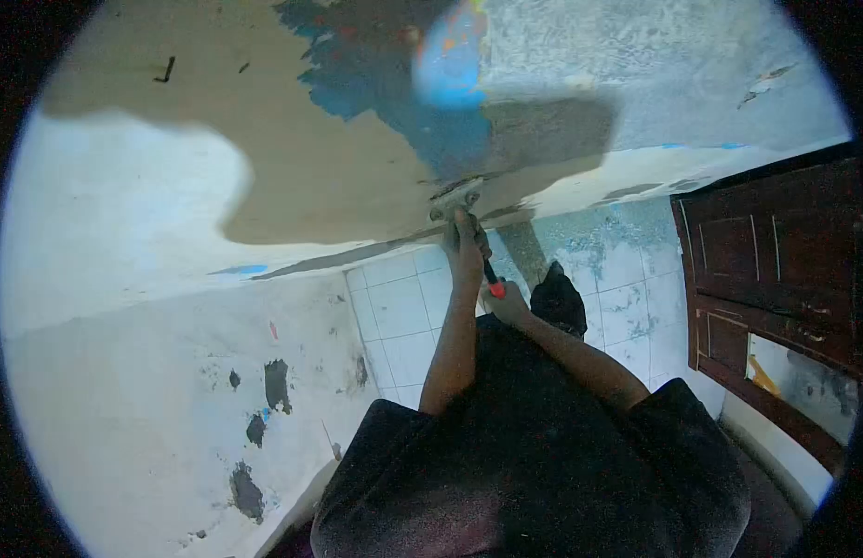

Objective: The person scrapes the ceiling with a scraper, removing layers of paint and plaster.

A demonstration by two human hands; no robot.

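Observation:
A long-handled scraper (457, 197) has its wide, pale head against the lower part of the wall (357, 177), just under a blue patch of paint (441, 135). My left hand (466, 240) is closed round the handle close behind the head. Farther down, beside the red end of the black handle, my right hand (508, 302) is closed on the same tool. The head hides part of the wall surface it touches.
White floor tiles (394, 307) with smudges lie below the wall. My dark shoe (557, 298) stands right of my hands. A dark wooden door or cabinet (766, 242) is at the right. The left wall (171, 372) has grey bare patches.

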